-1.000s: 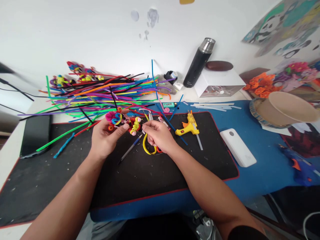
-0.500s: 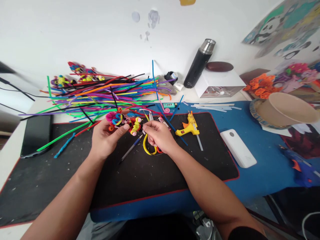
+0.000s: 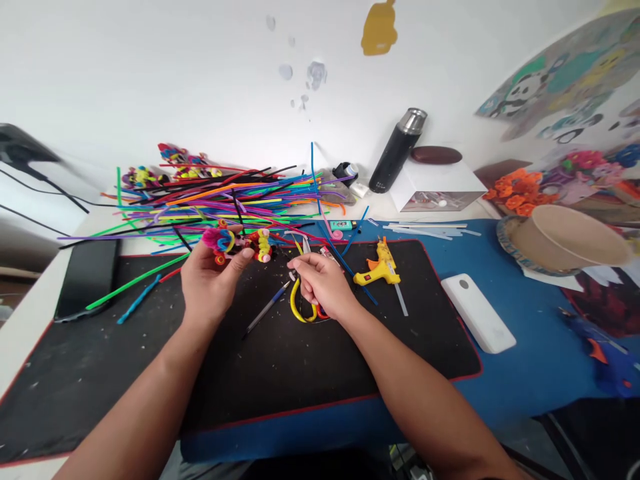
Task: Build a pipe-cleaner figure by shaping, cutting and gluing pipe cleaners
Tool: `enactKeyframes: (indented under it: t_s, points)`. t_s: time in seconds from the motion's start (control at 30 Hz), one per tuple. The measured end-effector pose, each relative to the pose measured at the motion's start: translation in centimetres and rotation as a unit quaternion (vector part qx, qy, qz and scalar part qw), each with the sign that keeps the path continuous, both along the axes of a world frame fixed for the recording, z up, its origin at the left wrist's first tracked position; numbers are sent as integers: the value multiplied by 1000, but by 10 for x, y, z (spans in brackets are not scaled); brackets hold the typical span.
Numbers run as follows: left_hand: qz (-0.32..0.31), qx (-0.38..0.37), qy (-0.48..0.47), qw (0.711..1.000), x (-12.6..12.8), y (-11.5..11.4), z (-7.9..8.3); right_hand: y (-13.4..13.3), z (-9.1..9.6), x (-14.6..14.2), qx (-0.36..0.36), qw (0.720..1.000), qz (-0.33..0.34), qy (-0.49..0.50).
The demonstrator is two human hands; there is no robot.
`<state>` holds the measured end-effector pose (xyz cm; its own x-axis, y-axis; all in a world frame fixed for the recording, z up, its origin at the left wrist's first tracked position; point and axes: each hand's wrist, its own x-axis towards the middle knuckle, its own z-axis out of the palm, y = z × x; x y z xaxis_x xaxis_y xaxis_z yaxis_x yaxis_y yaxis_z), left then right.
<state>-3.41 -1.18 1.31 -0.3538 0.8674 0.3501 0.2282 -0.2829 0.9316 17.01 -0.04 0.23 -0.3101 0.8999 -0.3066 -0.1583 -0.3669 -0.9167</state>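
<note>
My left hand (image 3: 207,283) is closed around a small pipe-cleaner figure (image 3: 223,243), pink, blue, yellow and red, with thumb and fingers on its sides. To the right of the figure, my right hand (image 3: 323,283) is in a pinch, a little apart from it. Something tiny and pale shows by its fingertips, too small to name. Under the right hand lies a pair of scissors with yellow handles (image 3: 295,303), partly covered by the fingers. A pen (image 3: 267,310) rests on the black mat (image 3: 280,373) between my hands.
Behind my hands is a heap of coloured pipe cleaners (image 3: 225,193). A yellow glue gun (image 3: 381,267) and a white power bank (image 3: 477,313) lie to the right. Farther back stand a black flask (image 3: 397,153) and a beige bowl (image 3: 575,233). A phone (image 3: 87,277) lies left.
The right hand has drawn slightly away from the figure, widening the gap. The left hand still holds the figure, now turned a little. The camera has tilted up, showing more wall.
</note>
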Motion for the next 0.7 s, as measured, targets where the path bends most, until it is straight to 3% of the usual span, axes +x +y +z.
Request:
enactKeyframes:
  t_s: [0.37, 0.57, 0.7]
  points:
    - [-3, 20, -53, 998, -7, 1, -4, 0, -1, 0, 8, 1000, -2, -9]
    - [6, -4, -63, 998, -7, 2, -7, 0, -1, -1, 7, 1000, -5, -7]
    - [-54, -18, -140, 989, -11, 9, -9, 0, -1, -1, 9, 1000, -8, -4]
